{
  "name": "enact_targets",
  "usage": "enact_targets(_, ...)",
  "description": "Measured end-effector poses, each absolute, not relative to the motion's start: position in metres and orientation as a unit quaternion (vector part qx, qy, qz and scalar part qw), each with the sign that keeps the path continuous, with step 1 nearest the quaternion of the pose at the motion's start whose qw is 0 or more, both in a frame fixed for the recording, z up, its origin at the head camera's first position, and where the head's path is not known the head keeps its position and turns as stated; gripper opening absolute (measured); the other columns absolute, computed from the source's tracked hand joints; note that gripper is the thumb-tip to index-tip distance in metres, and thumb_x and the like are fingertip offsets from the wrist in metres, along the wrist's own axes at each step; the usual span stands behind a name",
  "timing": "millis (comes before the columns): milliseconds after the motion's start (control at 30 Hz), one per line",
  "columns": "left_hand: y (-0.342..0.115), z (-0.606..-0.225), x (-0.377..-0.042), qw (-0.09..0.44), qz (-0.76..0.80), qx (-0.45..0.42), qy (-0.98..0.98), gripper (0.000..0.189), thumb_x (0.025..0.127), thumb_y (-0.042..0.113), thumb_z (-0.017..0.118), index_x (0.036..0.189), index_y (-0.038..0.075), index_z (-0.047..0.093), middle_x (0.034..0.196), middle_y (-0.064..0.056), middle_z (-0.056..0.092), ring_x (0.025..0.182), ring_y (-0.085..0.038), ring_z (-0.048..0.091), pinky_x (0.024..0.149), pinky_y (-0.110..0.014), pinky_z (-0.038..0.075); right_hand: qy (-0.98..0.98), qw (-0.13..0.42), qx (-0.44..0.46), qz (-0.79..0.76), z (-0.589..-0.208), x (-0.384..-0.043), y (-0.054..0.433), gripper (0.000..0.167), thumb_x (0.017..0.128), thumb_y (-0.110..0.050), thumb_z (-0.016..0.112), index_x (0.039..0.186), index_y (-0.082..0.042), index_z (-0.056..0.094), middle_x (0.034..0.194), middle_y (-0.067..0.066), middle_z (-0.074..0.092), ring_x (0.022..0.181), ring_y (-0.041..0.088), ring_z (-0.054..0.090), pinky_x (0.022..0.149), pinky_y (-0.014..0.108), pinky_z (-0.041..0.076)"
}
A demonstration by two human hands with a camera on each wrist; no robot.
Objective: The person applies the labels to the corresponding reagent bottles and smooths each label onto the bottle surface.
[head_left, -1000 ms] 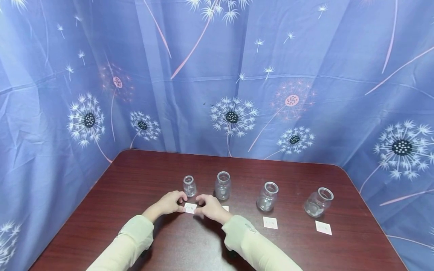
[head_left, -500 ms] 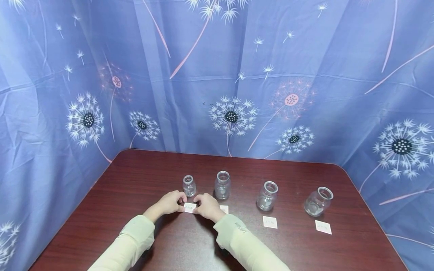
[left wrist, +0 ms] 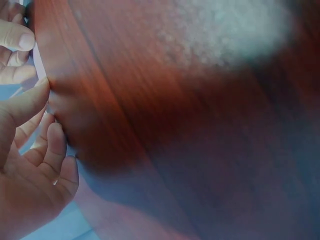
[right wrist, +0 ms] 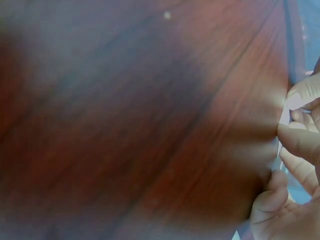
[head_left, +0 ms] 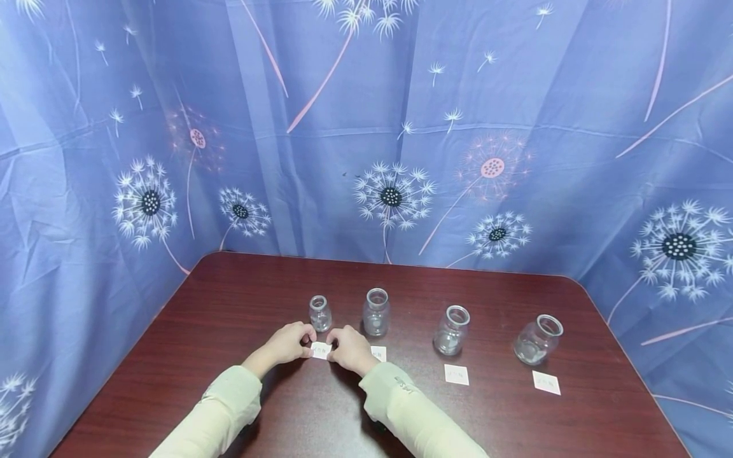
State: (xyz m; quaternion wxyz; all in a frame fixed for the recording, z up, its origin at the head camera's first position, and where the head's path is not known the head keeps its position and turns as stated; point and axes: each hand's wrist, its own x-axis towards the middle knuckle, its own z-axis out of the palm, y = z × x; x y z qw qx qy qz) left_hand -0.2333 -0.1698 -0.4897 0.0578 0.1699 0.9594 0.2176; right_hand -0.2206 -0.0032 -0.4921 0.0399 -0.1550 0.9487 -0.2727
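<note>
White card point(head_left: 321, 350) on the worktop point(head_left: 309, 420), nearer its left edge than its right, grasped at its two sides by thumbs and curved fingers of the left hand point(head_left: 286, 342) and the right hand point(head_left: 352, 350). A light, even hold should let it sit square without bending. Beyond, toward the far edge, stands the smallest jar point(head_left: 320, 318); fingertips so near the glass had best move low, lest they nudge it.

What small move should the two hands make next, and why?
Probably the left hand and right hand should gently ease off the card: it sits in front of the smallest jar, much as the other cards lie in front of the larger jars.
</note>
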Motion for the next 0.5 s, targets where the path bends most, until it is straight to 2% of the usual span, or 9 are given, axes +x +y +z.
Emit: enact_targets(500, -0.1652, -0.4881, -0.232, 0.064, 0.204, 0.16, 0.964, 0.025, 0.062, 0.01, 0.074, 0.074, 0.016, 0.053, 0.072, 0.005, 0.05, 0.067, -0.011, 0.048, 0.062, -0.03, 0.038, 0.95, 0.038, -0.158, -0.267, -0.4918, -0.2202, -0.0029, 0.027, 0.061, -0.02, 0.075, 0.086, -0.018, 0.064, 0.074, -0.002, 0.049, 0.063, 0.014, 0.05, 0.055, 0.026, 0.037)
